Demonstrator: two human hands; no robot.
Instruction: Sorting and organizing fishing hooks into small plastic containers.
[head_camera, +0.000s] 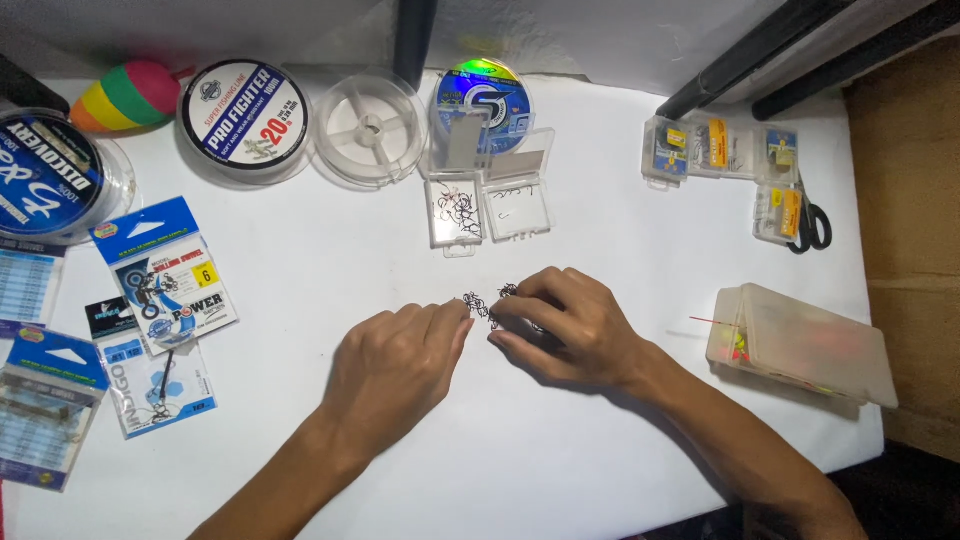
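Both hands pinching tangled hooks mid-table.
Hooks: small, black, thin wire, clumped on white table. Left hand and right hand fingertips grasp the clump, below open clear box.

The white desk is brightly and evenly lit from above. Soft shadows are cast under both forearms. The corners are darkened, glare is seen on a shiny spool, and focus is sharp.

Your left hand and right hand meet fingertip to fingertip over a tangle of small black hooks on the white counter, just below two open clear hook boxes.
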